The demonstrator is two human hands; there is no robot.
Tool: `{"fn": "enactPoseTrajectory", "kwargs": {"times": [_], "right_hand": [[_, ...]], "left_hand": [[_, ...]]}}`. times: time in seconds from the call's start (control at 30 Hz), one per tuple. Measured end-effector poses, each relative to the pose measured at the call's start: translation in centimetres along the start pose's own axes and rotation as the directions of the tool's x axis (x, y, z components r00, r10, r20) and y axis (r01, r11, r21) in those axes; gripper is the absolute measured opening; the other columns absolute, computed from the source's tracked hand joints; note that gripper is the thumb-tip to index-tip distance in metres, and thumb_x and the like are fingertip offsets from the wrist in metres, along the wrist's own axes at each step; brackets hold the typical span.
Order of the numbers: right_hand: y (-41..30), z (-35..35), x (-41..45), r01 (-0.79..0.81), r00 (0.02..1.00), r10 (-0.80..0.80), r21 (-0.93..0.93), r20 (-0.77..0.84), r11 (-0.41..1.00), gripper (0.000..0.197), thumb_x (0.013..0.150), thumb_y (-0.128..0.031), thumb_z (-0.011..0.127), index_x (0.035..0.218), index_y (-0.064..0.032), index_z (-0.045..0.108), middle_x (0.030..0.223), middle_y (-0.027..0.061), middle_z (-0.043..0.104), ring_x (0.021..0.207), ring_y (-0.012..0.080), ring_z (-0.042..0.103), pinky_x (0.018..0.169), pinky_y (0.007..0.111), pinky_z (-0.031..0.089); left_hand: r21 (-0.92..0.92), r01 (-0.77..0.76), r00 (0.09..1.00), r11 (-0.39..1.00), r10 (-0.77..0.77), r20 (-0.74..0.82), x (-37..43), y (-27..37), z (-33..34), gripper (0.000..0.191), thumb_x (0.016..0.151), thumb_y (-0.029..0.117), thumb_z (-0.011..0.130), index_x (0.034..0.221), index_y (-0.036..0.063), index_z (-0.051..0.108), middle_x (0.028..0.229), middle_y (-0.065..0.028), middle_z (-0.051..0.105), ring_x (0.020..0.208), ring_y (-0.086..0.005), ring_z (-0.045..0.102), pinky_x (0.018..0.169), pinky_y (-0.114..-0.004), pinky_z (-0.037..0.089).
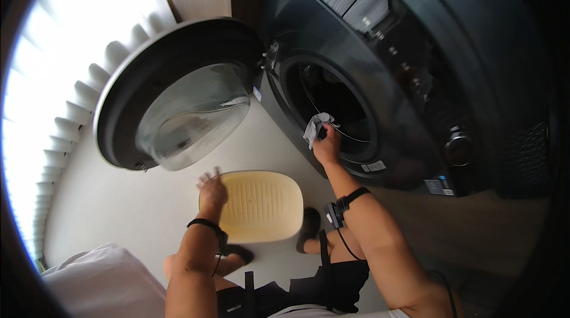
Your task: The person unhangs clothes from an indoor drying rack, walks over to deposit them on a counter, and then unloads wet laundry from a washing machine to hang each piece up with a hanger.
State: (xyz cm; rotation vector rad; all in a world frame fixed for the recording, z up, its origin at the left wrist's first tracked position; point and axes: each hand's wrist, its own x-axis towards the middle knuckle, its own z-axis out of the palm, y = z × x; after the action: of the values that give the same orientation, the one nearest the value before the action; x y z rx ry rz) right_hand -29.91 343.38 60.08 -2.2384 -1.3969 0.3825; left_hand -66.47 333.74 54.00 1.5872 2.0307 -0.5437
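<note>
My right hand (328, 143) grips a light grey cloth (317, 127) at the lower left edge of the drum opening (340, 100) of a dark front-loading washing machine (401, 140). Fingers apart and holding nothing, my left hand (213, 190) is over the left rim of a pale yellow plastic basin (256, 206) on the floor. Ridges mark the bottom of the basin, and nothing lies in it. The washing machine's round door (120, 109), with its bulging glass (200, 126), stands swung out to the left. Whatever lies deep in the drum is hard to make out in the dark.
White curtains (67, 95) hang along the left side. A pale cloth-covered item (107, 278) is at the lower left. My feet in dark shoes (309, 229) stand on either side near the basin. The control knob (458, 145) sits on the machine's panel at right.
</note>
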Motion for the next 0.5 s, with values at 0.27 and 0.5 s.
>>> {"fn": "enactPoseTrajectory", "kwargs": {"times": [0.27,0.5], "right_hand": [[-3.4,2.8,7.4,-0.206,0.956,0.270,-0.387,0.118,0.899,0.067,0.076,-0.017,0.068,0.139,-0.0237,0.049,0.150,0.0183,0.034,0.136,0.0443,0.030,0.111,0.050,0.031],[-4.5,2.0,5.0,0.025,0.998,-0.043,-0.324,-0.049,0.946,0.039,0.076,-0.021,0.070,0.112,-0.0090,0.062,0.107,0.0212,0.066,0.105,0.0397,0.059,0.087,0.049,0.049]], "left_hand": [[-0.457,-0.290,0.956,0.841,0.236,-0.172,7.8,-6.8,2.9,0.025,0.090,0.030,0.059,0.093,0.0092,0.072,0.089,-0.0209,0.069,0.090,-0.0412,0.065,0.079,-0.047,0.052],[-0.484,-0.312,0.943,0.817,0.205,-0.261,9.5,-6.9,2.6,0.027,0.092,0.032,0.057,0.095,0.0095,0.071,0.088,-0.0208,0.068,0.087,-0.0428,0.064,0.074,-0.049,0.051]]}}
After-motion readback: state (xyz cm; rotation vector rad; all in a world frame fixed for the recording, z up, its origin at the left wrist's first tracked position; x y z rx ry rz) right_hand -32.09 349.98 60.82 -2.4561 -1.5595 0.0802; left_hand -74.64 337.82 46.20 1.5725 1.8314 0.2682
